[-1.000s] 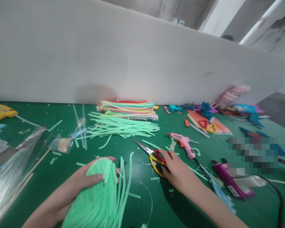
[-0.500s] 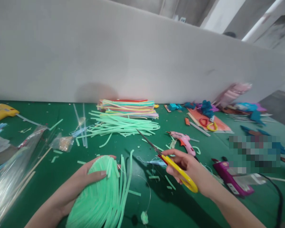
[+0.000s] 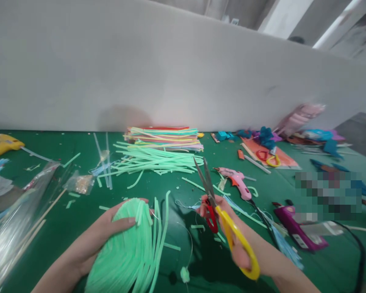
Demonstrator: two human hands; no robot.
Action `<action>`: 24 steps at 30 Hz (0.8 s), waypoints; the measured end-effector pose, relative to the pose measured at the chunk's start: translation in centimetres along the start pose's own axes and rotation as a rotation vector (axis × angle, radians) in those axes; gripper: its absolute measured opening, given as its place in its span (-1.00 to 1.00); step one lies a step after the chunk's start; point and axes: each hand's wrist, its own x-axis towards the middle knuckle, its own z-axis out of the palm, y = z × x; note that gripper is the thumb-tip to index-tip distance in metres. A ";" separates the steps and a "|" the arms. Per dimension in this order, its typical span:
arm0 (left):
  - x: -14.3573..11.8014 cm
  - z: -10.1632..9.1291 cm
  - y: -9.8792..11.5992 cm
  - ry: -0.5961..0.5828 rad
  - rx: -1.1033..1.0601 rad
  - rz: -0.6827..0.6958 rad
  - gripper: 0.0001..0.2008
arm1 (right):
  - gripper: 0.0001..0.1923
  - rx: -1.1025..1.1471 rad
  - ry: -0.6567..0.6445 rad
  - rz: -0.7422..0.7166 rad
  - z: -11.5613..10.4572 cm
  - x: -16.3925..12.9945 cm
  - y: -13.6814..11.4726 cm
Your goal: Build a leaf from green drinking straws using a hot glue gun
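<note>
Green strip bundle (image 3: 126, 248): a rounded, domed mass of mint-green strips, low centre-left on the bench (image 3: 79, 211), loose ends trailing toward the right. Left hand (image 3: 100, 236) lies over its left flank, fingers (image 3: 126, 221) pressed together along the top edge, thumb at the crown.

Scissors (image 3: 222, 215): lifted off the bench just right of the bundle, blades slightly parted and pointing up and away, one red loop, one yellow loop. Right hand (image 3: 234, 236) holds them, fingers curled through and around the loops.

A thin wire (image 3: 190, 244) curls on the bench between bundle and scissors, ending in a small green bead.

Further out: loose green strips (image 3: 155, 160) fanned in mid-bench; behind them a flat stack of coloured strips (image 3: 164, 138). Pink glue gun (image 3: 236, 181) lying right of the scissors; purple device (image 3: 299, 232) with black cord beyond it.

Containers: small clear bag (image 3: 79, 183) with pale bits inside, left of centre; long clear plastic sleeve (image 3: 15, 228) at far left, contents unclear.

Yellow glue gun (image 3: 1, 146) at the left edge. Felt scraps and second scissors (image 3: 266, 158) at far right.

Bench cover is dark green, littered with cut-offs. A plain white partition (image 3: 140, 69) backs it.
</note>
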 end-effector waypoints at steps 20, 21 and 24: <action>-0.5 0.8 0.2 -0.068 0.007 -0.001 -0.40 | -0.61 -0.590 0.081 -0.697 2.2 4.4 0.0; -0.5 0.7 0.2 -0.071 0.000 0.005 -0.41 | -0.61 -0.582 0.075 -0.692 2.2 4.5 -0.1; -0.7 0.5 0.1 -0.102 -0.032 0.036 -0.42 | -0.62 -0.569 0.074 -0.665 2.0 4.8 -0.2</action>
